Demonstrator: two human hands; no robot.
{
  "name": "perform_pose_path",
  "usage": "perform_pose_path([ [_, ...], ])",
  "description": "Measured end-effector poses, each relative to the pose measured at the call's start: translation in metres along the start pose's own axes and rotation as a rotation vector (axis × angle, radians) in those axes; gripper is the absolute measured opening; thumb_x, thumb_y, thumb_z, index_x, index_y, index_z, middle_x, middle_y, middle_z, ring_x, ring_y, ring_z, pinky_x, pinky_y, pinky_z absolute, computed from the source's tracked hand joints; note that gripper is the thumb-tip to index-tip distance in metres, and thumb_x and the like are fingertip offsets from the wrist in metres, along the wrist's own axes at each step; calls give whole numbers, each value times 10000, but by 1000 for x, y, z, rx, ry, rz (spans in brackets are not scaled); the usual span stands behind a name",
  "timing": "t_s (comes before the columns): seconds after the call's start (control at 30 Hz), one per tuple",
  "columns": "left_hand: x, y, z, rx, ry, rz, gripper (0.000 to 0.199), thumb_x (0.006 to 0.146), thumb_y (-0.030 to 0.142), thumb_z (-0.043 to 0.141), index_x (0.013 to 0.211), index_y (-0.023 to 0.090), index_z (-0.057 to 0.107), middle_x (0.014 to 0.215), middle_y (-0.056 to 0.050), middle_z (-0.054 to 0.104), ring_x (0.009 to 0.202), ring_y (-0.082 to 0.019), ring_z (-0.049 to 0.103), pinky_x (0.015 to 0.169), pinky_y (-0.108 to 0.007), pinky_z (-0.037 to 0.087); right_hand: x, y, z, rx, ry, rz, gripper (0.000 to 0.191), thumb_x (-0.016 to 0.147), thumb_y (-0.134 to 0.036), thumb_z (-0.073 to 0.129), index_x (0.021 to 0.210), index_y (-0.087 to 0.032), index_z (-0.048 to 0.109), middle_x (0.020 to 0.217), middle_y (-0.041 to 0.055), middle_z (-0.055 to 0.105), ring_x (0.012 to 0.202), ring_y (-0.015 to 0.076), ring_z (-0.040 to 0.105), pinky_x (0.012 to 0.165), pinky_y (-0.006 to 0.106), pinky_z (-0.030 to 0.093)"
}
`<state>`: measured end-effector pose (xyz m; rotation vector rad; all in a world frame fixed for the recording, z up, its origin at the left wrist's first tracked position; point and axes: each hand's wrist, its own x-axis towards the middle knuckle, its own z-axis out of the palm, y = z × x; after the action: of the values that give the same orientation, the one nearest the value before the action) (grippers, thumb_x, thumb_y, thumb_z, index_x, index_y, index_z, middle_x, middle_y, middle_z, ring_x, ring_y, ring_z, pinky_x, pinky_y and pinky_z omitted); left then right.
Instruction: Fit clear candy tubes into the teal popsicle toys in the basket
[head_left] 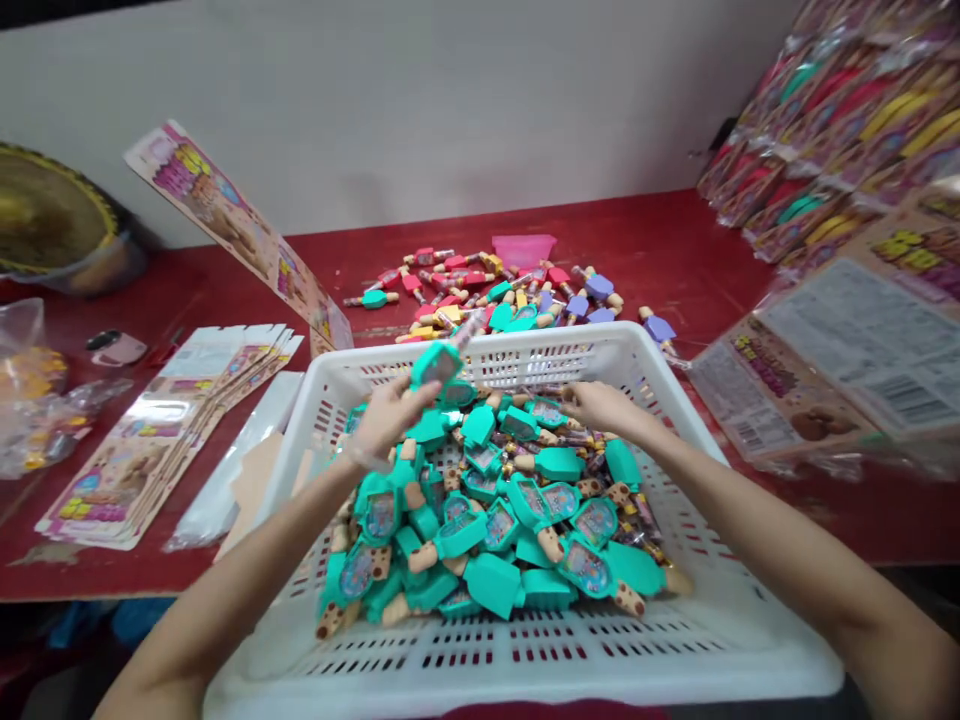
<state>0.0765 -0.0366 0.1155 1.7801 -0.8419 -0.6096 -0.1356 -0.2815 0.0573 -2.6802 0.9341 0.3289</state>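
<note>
Teal ice-pop toy [436,365], long axis slanting up-right, sits clamped in the left hand [390,418], right hand [600,406] open.

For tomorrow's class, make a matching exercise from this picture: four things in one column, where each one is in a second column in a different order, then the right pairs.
Things
1. Teal popsicle-shaped toy
2. Right hand
3. Stack of printed cards
4. Pink flat piece

Places
A. On the red table, left of the white basket
B. Raised in the left hand
C. Behind the pile of mixed-colour toys
D. Over the heap of teal toys

Pairs: 1-B, 2-D, 3-A, 4-C
</note>
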Motion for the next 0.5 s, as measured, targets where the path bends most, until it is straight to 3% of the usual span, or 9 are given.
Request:
perform_pose_path([
  [0.07, 28, 16, -2, -302, -5, -24, 463, 722, 598, 699, 771, 159, 561, 727, -26, 623, 476, -70, 420, 453, -191, 324, 6, 3, 9, -29, -28, 43, 283, 930, -258, 530, 1121, -104, 671, 1090, 206, 680, 1004, 335, 652, 804, 375, 494],
  [0.13, 47, 22, 5, -450, -11, -16, 486, 729, 612, 678, 881, 162, 578, 929, -81, 674, 561, -90, 534, 512, -197, 412, 11, 3, 18, -23, -21, 69, 278, 932, -225, 518, 1103, -80, 681, 1087, 242, 671, 1012, 351, 651, 816, 397, 497],
  [0.2, 56, 15, 23, -286, -24, 35, 481, 812, 584, 589, 1056, 170, 582, 1049, -113, 670, 660, -133, 612, 570, -226, 472, 17, 2, 27, 2, -12, 78, 281, 934, -219, 515, 1099, -63, 681, 1087, 260, 665, 1025, 358, 647, 833, 407, 496],
  [0.27, 55, -3, 50, 125, -69, 130, 456, 880, 507, 512, 1158, 152, 573, 1040, -132, 671, 757, -191, 648, 638, -277, 512, 22, 1, 34, 60, 8, 56, 314, 954, -257, 500, 1137, -58, 661, 1124, 259, 653, 1053, 350, 635, 859, 399, 489],
  [0.33, 49, -24, 79, 314, -149, 186, 453, 832, 430, 620, 1171, 129, 601, 1085, -153, 660, 966, -285, 640, 838, -372, 512, 27, -1, 42, 148, 35, 6, 383, 968, -322, 501, 1239, -72, 603, 1212, 235, 623, 1108, 323, 608, 900, 367, 473],
  [0.4, 41, -44, 104, 474, -224, 240, 590, 733, 375, 746, 1251, 146, 581, 1294, -181, 561, 1219, -405, 494, 1010, -484, 405, 28, -6, 50, 241, 54, -38, 517, 920, -369, 591, 1337, -71, 520, 1290, 221, 581, 1154, 308, 577, 927, 334, 454],
  [0.5, 31, -63, 121, 714, -336, 274, 634, 659, 297, 798, 1251, 195, 593, 1451, -193, 401, 1326, -513, 309, 1042, -620, 291, 19, -18, 61, 364, 65, -63, 664, 785, -343, 731, 1340, -55, 510, 1275, 208, 586, 1135, 316, 574, 902, 322, 459],
])
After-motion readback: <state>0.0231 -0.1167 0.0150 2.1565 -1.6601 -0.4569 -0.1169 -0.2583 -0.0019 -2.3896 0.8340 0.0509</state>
